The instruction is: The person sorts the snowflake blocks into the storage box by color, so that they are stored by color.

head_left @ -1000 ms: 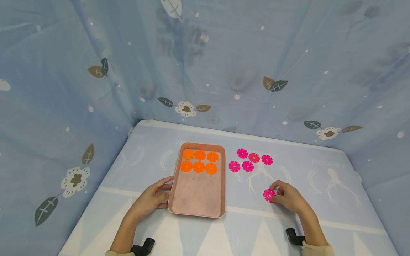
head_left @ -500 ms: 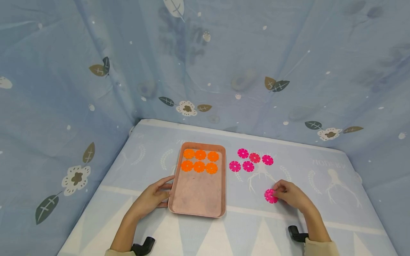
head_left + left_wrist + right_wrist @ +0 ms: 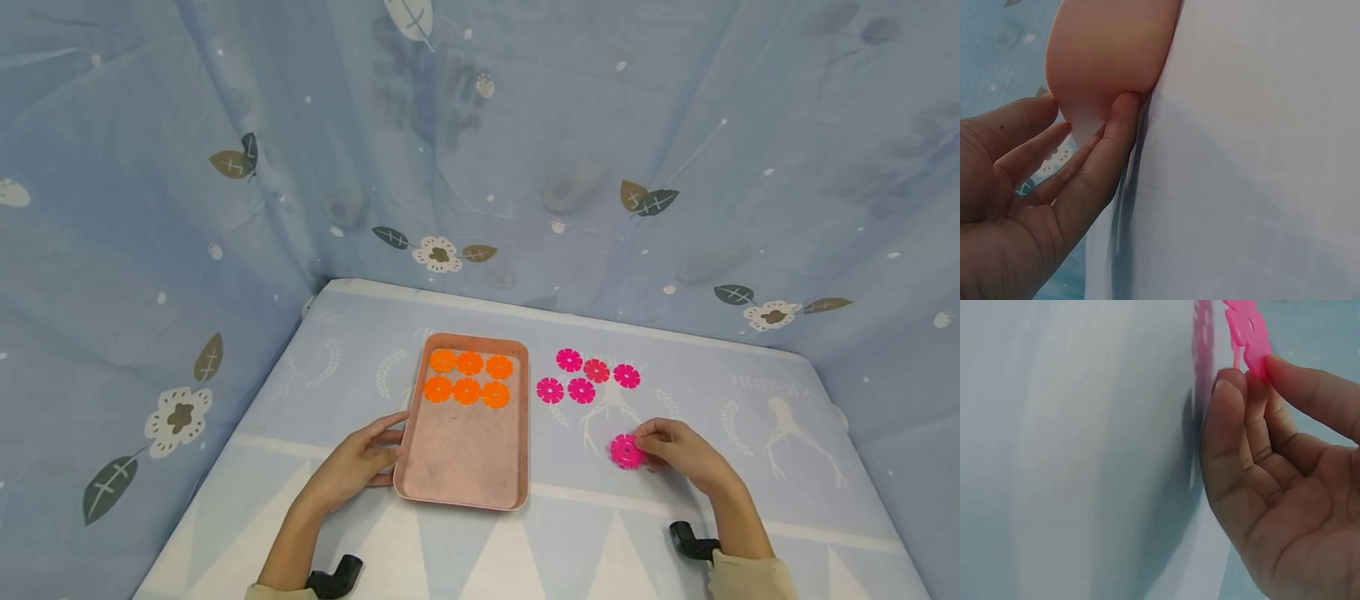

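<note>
**Right hand pinches a pink disc, left hand rests against the tray**

Head view: a bench point(image 3: 360, 333) draped in pale blue printed cloth carries a salmon-pink tray point(image 3: 463, 467) with six orange discs point(image 3: 467, 377) in two rows at its far end. Just right of the tray lie five loose pink discs point(image 3: 581, 389) in a small cluster, one of them redder than the rest. The left hand point(image 3: 352, 467) lies at the tray's near left edge, fingers fairly straight and touching the rim. The right hand point(image 3: 678, 454) sits well right of the tray, nearer than the cluster, with a pink disc point(image 3: 626, 451) at its fingertips — from here it is hard to tell whether that disc is lifted or flat on the cloth.

Left wrist view: close up, the left hand point(image 3: 1029, 212) is open, its fingers point(image 3: 1107, 150) extended and pressed along the rounded corner of the tray point(image 3: 1107, 56); nothing is clasped. The discs are out of sight here.

Right wrist view: this settles what the head camera leaves vague — the right hand point(image 3: 1279, 487) has thumb and fingertips closed on the edge of the pink disc point(image 3: 1249, 334), holding it tilted clear of the cloth, the remaining fingers loosely curled.
</note>
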The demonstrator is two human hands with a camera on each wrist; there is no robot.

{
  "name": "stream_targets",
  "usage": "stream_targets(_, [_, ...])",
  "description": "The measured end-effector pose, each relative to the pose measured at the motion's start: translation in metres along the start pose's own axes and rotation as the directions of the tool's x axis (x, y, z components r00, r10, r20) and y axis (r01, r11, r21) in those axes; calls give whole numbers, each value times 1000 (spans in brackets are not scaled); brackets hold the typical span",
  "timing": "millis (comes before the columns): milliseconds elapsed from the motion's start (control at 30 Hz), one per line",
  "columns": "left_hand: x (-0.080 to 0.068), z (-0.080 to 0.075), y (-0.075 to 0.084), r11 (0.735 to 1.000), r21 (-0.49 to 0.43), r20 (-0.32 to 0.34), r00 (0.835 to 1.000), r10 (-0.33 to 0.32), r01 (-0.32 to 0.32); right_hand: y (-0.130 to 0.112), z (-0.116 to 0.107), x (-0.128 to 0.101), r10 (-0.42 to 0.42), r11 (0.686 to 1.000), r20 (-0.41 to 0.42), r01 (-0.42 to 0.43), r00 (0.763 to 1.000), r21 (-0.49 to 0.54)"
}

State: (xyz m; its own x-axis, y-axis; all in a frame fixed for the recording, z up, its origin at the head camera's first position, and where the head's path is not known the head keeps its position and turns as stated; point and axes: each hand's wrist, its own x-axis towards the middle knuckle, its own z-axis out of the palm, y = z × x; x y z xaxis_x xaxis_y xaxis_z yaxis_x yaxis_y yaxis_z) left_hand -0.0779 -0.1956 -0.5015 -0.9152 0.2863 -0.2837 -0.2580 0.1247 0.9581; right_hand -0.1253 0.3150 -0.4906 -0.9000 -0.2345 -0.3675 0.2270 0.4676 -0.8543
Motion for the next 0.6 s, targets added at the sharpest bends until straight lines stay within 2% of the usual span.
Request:
stream_targets(233, [0,0,0,1000,-2,8,1000,10,-10,-12,12,16,-22,998,16,21,1000,66])
stream_targets(600, [0,0,-1,1000,14,-8,1000,5,-5,-47,32,42,-45,998,8,44,999,51])
